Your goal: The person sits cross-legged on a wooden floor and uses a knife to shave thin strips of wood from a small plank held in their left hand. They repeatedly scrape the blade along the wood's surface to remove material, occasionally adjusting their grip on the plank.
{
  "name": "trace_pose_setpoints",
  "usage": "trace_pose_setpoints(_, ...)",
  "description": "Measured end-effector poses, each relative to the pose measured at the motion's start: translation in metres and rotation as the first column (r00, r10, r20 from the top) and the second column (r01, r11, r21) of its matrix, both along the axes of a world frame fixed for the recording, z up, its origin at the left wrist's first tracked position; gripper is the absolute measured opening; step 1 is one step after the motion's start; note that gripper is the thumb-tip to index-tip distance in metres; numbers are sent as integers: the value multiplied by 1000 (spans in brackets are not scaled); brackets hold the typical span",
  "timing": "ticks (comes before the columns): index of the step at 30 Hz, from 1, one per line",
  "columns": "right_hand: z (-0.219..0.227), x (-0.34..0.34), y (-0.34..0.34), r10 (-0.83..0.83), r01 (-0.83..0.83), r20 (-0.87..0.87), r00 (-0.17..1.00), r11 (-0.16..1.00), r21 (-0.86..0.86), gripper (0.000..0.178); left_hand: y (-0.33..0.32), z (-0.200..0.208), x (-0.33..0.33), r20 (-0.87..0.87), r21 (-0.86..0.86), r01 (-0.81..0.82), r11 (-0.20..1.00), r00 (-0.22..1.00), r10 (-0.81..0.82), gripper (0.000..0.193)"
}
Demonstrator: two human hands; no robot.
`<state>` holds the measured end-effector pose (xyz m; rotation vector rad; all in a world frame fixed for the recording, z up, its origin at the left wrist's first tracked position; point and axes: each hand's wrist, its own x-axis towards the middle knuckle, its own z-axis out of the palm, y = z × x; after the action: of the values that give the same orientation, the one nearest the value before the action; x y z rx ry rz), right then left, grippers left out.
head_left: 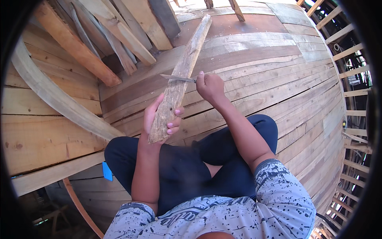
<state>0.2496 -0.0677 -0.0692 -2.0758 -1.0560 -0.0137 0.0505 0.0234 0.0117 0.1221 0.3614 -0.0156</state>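
A long, rough strip of wood [181,75] slants away from me, its near end wide and its far end narrow. My left hand [161,115] grips it near the close end, with the thumb on one side and fingers wrapped round the other. In my right hand [211,86] is a knife, closed in the fist by its handle, which is mostly hidden. The knife's blade [175,78] points left and lies across the strip near its middle. From this view I cannot tell how deep the edge sits in the wood.
I sit cross-legged on a plank floor [302,91]. Several boards [75,44] lean at the far left. A curved timber [59,95] runs along the left beside my knee. A blue flat object [107,171] lies by that knee. Slatted framing [356,93] lines the right side.
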Motion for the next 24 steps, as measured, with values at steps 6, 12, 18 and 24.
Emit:
trace_pose_setpoints(6, 10, -32, -7, 147, -148, -43, 988, 989, -21, 52, 6, 0, -3, 22, -7, -23, 1000, 1000, 23, 47)
trace_pose_setpoints(12, 0, -9, 7, -64, 58, -107, 992, 996, -62, 51, 0, -4, 1, -16, 25, -9, 1000, 1000, 10, 46)
trace_pose_setpoints(18, -5, -11, 5, -13, 13, -10, 1000, 998, -64, 53, -2, -2, 2, -63, 80, -12, 997, 998, 17, 45)
trace_pose_setpoints(24, -8, -23, 1, 72, -70, -32, 997, 995, 65, 53, -1, -4, 3, -27, 51, -11, 999, 1000, 12, 43)
